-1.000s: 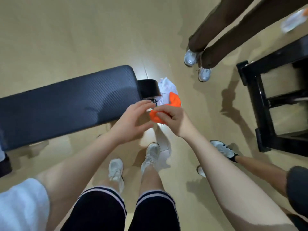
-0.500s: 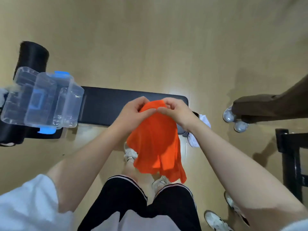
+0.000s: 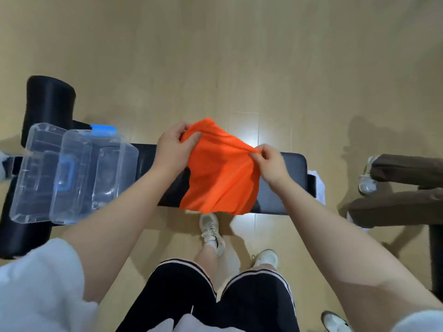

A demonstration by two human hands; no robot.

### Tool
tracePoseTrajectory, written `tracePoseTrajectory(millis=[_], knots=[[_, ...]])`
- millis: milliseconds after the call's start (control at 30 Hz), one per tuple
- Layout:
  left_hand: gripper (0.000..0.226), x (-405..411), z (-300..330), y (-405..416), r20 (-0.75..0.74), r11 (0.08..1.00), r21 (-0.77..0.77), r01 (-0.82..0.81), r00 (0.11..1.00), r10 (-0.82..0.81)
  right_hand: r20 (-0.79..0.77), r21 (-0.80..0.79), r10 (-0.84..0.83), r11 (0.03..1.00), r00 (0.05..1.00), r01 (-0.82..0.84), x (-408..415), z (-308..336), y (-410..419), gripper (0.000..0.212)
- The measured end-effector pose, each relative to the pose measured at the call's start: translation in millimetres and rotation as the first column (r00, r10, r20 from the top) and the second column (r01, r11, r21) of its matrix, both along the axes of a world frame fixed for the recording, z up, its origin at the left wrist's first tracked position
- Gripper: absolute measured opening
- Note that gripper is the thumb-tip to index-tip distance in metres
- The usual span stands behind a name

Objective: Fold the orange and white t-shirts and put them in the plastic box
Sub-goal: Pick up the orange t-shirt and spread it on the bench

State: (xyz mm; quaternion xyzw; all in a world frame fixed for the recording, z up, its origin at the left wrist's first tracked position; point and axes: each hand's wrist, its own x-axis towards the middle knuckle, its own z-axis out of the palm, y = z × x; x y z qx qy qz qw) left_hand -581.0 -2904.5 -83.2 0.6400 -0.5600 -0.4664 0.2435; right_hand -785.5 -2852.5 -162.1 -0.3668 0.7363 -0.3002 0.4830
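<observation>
The orange t-shirt (image 3: 219,173) hangs spread between my two hands above the black padded bench (image 3: 287,185). My left hand (image 3: 172,152) pinches its upper left edge and my right hand (image 3: 269,165) pinches its upper right edge. Its lower hem drapes over the bench's near edge. The white t-shirt (image 3: 318,185) lies at the bench's right end, mostly hidden behind it. The clear plastic box (image 3: 96,173) with blue latches stands on the left part of the bench, its clear lid (image 3: 36,173) leaning beside it.
A black foam roller (image 3: 49,104) stands behind the box at the left. Another person's brown trouser legs (image 3: 402,188) and shoes are at the right, by a black frame (image 3: 435,255). My own legs and shoes are below the bench. Wooden floor all around.
My hands have moved apart, spreading the orange t-shirt wider over the bench. One second ago it was a bunch lifted from the floor pile. The view has shifted so the box sits closer.
</observation>
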Motion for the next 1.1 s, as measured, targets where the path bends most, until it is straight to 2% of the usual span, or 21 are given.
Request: tracePoseTrajectory(millis=[100,167,233,267,333,400,433,500,567,600,700,800,833,933,1100], knots=[[0.014,9,-31,-12,0.099,1.000,0.013,0.020,0.995,-0.021,0.110,-0.019,-0.174,0.984,0.979,0.177,5,-10,-43,0.022],[0.020,10,-55,-15,0.192,0.998,0.014,0.055,0.980,-0.056,0.259,-0.017,-0.238,0.968,0.936,0.251,10,-20,-68,0.022],[0.022,8,-82,-16,0.247,0.998,0.027,0.056,0.967,-0.061,0.403,-0.008,-0.207,0.973,0.892,0.229,15,-32,-82,0.015],[0.024,7,-98,-15,0.269,0.998,0.045,0.049,0.961,-0.060,0.423,0.017,-0.168,0.984,0.890,0.178,15,-45,-83,0.020],[0.038,1,-130,-8,0.343,0.995,0.093,0.029,0.938,-0.059,0.322,0.083,-0.075,0.995,0.944,0.051,11,-71,-69,0.042],[0.053,-7,-162,6,0.436,0.985,0.153,0.080,0.889,-0.140,0.090,0.174,0.071,0.981,0.993,-0.086,1,-103,-36,0.045],[0.052,-13,-177,17,0.446,0.968,0.189,0.163,0.864,-0.232,-0.025,0.238,0.155,0.960,0.988,-0.144,-4,-119,-15,0.040],[0.044,-30,-203,40,0.360,0.882,0.295,0.369,0.812,-0.460,-0.151,0.413,0.328,0.878,0.932,-0.242,-18,-149,26,0.029],[0.049,-48,-229,61,0.276,0.800,0.366,0.476,0.765,-0.581,-0.181,0.544,0.453,0.786,0.873,-0.295,-25,-169,54,0.027],[0.049,-55,-239,69,0.272,0.782,0.370,0.502,0.746,-0.608,-0.211,0.565,0.489,0.768,0.846,-0.303,-25,-176,63,0.032],[0.047,-67,-252,72,0.331,0.739,0.394,0.547,0.665,-0.669,-0.383,0.524,0.509,0.807,0.771,-0.272,-13,-185,69,0.041],[0.044,-71,-257,72,0.360,0.741,0.433,0.514,0.655,-0.665,-0.452,0.509,0.558,0.802,0.696,-0.312,-2,-188,66,0.025],[0.042,-72,-256,71,0.358,0.747,0.431,0.506,0.664,-0.657,-0.427,0.490,0.517,0.822,0.742,-0.291,-2,-188,64,0.022],[0.041,-82,-249,66,0.345,0.734,0.487,0.473,0.668,-0.659,-0.285,0.398,0.215,0.913,0.934,-0.088,-16,-178,46,0.017],[0.049,-98,-243,52,0.329,0.747,0.536,0.393,0.719,-0.613,-0.139,0.177,0.032,0.984,0.990,-0.007,-58,-158,-13,0.013]])
